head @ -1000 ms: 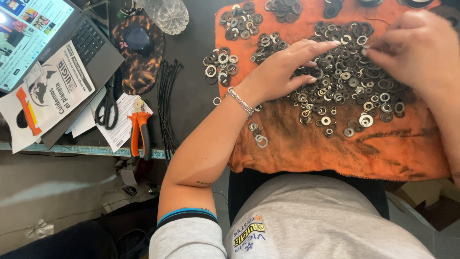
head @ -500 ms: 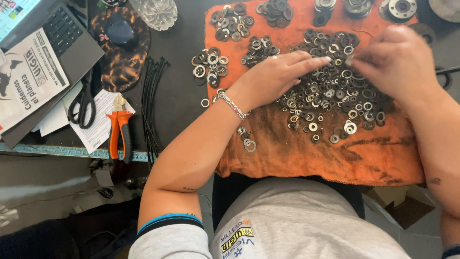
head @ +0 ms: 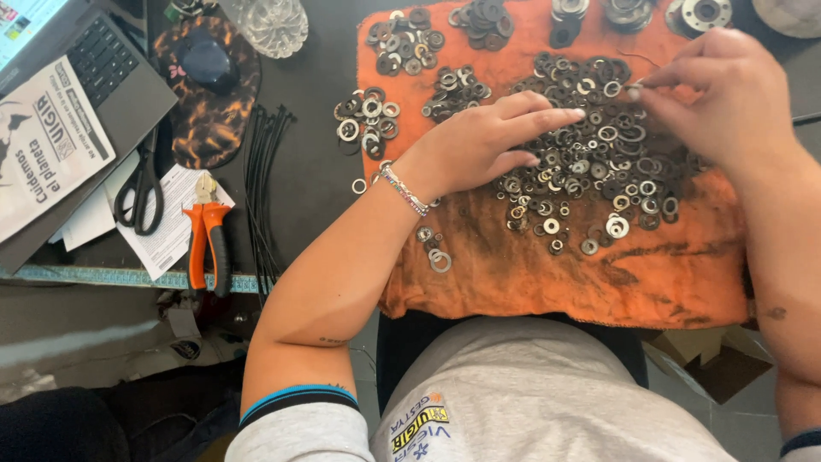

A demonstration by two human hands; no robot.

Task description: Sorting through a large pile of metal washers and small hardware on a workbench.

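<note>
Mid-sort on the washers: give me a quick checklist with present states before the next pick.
1. Right hand pinches a small washer at its fingertips: ok.
2. Left hand rests flat on the main washer pile, fingers spread: ok.
3. Orange cloth lies flat under the pile: ok, though stained dark.
4. Sorted small piles sit apart from the main pile: ok.
5. Stray washers lie near the left wrist, and one washer is off the cloth: not ok.
6. Size of the pinched washer against the piles: cannot tell.
</note>
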